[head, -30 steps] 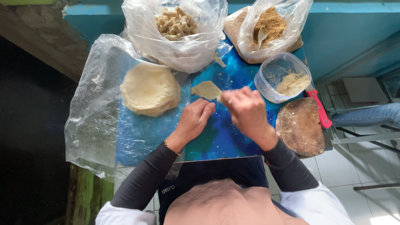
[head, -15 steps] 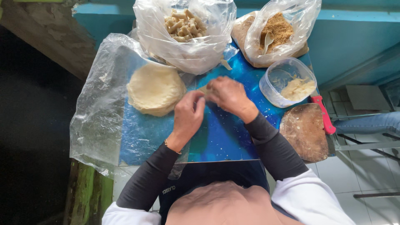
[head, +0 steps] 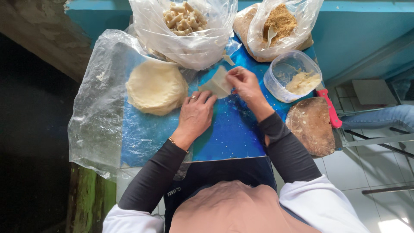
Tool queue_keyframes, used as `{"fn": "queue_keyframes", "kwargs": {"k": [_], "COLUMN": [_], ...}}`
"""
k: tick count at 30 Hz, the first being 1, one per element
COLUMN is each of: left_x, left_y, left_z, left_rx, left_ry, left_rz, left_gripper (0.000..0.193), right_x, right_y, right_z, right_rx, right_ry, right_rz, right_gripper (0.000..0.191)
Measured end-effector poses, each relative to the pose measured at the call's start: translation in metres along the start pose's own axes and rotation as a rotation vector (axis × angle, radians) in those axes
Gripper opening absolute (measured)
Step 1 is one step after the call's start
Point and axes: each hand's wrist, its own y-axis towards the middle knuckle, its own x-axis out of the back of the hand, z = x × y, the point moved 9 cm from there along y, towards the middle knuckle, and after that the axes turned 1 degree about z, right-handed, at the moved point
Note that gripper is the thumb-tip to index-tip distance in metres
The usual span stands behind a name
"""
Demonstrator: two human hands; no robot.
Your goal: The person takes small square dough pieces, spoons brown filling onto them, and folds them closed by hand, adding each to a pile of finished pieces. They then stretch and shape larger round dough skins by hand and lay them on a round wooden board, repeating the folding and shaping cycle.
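Note:
A pale square dough wrapper [head: 218,83] lies partly lifted on the blue board [head: 233,133]. My right hand [head: 246,84] pinches its right edge and raises it. My left hand [head: 196,113], a ring on one finger, rests flat on the board with its fingertips on the wrapper's lower left corner. To the left, a round stack of pale wrappers [head: 156,87] sits on a clear plastic sheet [head: 97,103].
At the back stand a clear bag of rolled pieces [head: 185,26] and a bag of brown crumbs with a spoon [head: 280,21]. A clear tub of pale filling [head: 295,75], a round wooden board [head: 311,125] and a red-handled knife [head: 330,108] are at right.
Both hands shifted left and back along the board. The wrapper, flat a second ago, is now lifted at one edge by my right hand while the left holds its corner down.

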Motion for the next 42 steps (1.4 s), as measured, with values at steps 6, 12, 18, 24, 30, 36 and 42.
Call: {"fn": "queue_keyframes", "kwargs": {"k": [6,12,18,24,30,36,42], "left_x": [0.003,0.01,0.029,0.012,0.01,0.01,0.009], "left_y": [-0.004,-0.002,-0.005,-0.01,-0.011,-0.012,-0.011], "left_z": [0.001,0.0,-0.018,-0.042,-0.033,-0.033,-0.034], "left_rx": [-0.015,0.004,-0.118,-0.298,-0.271,-0.274,-0.269], "left_ry": [-0.002,-0.066,-0.29,-0.276,-0.284,-0.279,-0.277], "left_rz": [-0.062,-0.074,-0.06,0.137,0.107,0.11,0.113], "left_gripper": [0.026,0.019,0.017,0.014,0.012,0.014,0.013], "right_x": [0.025,-0.032,0.003,0.114,0.128,0.126,0.125], "right_y": [-0.085,-0.179,-0.183,-0.135,-0.117,-0.118,-0.111], "right_z": [0.077,0.103,0.111,0.104,0.074,0.074,0.071], "right_rx": [0.5,0.806,0.762,0.482,0.412,0.426,0.441], "right_ry": [-0.57,-1.063,-0.937,-1.413,-1.144,-1.09,-1.103], "right_rz": [-0.206,0.082,-0.025,-0.284,-0.291,-0.385,-0.339], "right_gripper": [0.008,0.03,0.044,0.039,0.014,0.029,0.018]}}
